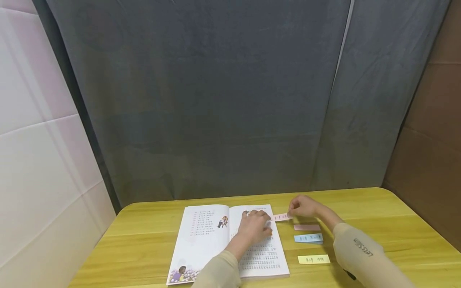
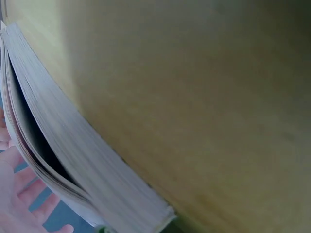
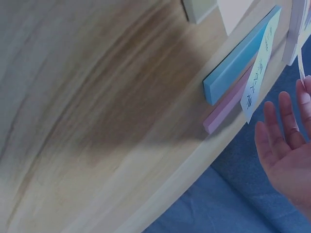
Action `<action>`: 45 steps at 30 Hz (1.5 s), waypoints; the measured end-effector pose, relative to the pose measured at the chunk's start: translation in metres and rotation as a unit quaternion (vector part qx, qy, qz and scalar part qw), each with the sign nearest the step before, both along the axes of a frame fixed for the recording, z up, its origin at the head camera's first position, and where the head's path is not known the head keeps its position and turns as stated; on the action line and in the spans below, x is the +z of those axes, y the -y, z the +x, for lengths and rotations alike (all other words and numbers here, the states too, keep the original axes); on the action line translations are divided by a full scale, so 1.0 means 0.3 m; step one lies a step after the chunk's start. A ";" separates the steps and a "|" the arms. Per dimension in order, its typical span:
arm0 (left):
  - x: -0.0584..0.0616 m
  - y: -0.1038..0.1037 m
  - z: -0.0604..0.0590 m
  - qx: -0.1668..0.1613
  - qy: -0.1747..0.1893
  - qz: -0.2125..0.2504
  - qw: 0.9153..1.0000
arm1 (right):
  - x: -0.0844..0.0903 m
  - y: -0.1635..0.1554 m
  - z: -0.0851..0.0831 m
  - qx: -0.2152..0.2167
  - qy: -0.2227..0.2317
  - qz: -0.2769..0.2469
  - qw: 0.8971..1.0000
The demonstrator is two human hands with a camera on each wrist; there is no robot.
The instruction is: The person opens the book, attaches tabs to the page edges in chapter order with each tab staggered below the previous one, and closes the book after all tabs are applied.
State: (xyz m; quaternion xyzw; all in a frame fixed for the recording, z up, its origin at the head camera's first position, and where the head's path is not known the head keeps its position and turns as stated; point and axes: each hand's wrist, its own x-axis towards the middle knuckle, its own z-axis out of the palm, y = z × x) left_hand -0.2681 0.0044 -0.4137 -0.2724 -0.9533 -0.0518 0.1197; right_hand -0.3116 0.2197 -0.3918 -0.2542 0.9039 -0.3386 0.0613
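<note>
An open book (image 1: 207, 252) lies on the table, with printed text on its right page and a list with small pictures on its left. My left hand (image 1: 253, 227) rests on the upper part of that right page, fingers spread; in the left wrist view the left hand (image 2: 24, 187) shows beside the book's page edges (image 2: 92, 145). Between thumb and fingers, my right hand (image 1: 304, 207) pinches the right end of a pink sticky note (image 1: 281, 217) with handwriting. The note's left end meets the page's right edge. In the right wrist view, the right hand (image 3: 291, 150) is partly cut off.
Right of the book lie a pink sticky pad (image 1: 307, 227), a blue sticky pad (image 1: 317, 242) with a handwritten blue note (image 1: 306, 237) on it, and a yellow note (image 1: 313, 259) with handwriting. A dark curtain (image 1: 216, 120) hangs behind the wooden table (image 1: 126, 240).
</note>
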 end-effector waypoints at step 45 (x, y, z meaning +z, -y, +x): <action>-0.024 -0.049 -0.002 0.021 0.084 -0.065 0.994 | -0.072 0.005 0.003 -0.050 -0.063 0.035 0.996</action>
